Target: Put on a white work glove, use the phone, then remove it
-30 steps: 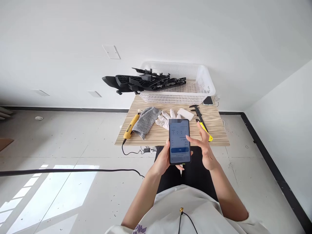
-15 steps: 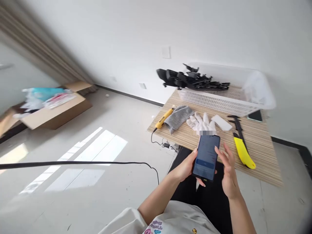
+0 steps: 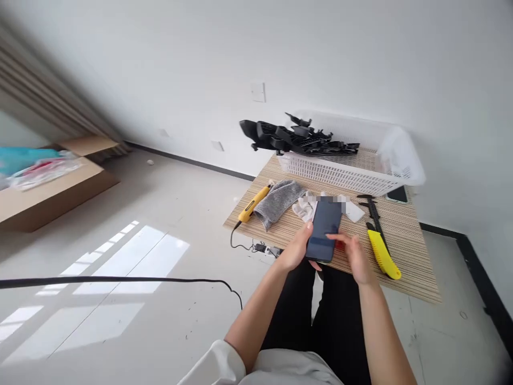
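Observation:
My left hand is wrapped round a dark smartphone by its left edge, holding it above the table's front edge and my lap. Over the screen hovers my right hand, its index finger stretched across the lower part; whether it touches the glass I cannot tell. Behind the phone lie a white glove, partly hidden, and a white flat block. A grey cloth is left of the glove. To the right are a black caliper and a yellow-handled tool.
A white plastic basket holding black plastic parts stands at the back of the wooden table. A corded yellow pen-shaped tool lies left; another phone lies right. An open cardboard box sits on the floor, and a black cable crosses the left side.
The view has swung right, so everything sits further left. My right index finger has come across the phone's screen from its right edge. The phone now covers more of the white glove.

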The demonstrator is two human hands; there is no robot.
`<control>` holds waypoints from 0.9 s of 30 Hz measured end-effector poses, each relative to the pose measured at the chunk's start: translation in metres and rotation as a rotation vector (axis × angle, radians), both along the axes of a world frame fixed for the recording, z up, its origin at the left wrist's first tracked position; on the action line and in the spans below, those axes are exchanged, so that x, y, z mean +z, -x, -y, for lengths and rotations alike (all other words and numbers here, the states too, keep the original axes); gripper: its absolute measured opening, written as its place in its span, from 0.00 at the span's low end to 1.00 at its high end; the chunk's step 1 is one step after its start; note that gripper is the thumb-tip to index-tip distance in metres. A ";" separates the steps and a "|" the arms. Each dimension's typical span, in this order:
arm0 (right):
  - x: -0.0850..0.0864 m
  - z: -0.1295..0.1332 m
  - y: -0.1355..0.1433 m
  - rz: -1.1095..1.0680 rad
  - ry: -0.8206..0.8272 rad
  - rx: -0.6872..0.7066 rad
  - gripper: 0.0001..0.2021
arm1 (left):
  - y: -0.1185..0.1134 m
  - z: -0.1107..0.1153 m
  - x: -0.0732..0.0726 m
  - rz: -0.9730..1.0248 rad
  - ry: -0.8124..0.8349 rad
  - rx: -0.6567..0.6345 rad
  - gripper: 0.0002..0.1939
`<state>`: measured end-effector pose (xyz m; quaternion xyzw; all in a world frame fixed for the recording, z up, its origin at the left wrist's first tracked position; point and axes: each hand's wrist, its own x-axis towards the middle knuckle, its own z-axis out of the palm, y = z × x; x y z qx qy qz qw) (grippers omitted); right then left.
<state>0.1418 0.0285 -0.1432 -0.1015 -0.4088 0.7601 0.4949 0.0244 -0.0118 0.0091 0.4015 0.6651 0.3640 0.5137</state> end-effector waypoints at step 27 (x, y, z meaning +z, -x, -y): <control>0.021 0.010 -0.011 0.016 -0.068 -0.049 0.31 | 0.011 0.007 0.000 -0.097 0.141 0.028 0.39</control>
